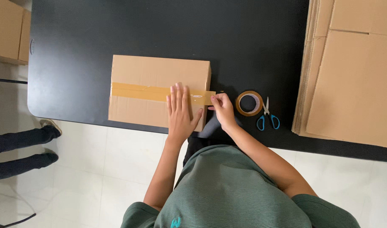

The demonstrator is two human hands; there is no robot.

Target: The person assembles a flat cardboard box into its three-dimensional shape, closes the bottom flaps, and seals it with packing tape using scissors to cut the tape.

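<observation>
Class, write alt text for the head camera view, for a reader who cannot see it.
A person's left hand presses flat on a strip of brown tape across a closed cardboard box while the right hand pinches the tape's end past the box edge. On the black table lie a tape roll, blue-handled scissors and stacked flat cardboard.

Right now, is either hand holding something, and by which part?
The right hand pinches the brown tape strip by its free end; the left hand only presses flat on the cardboard box.

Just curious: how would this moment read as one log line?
left hand: flat on cardboard box | right hand: pinching tape strip end | tape roll, scissors: idle
</observation>
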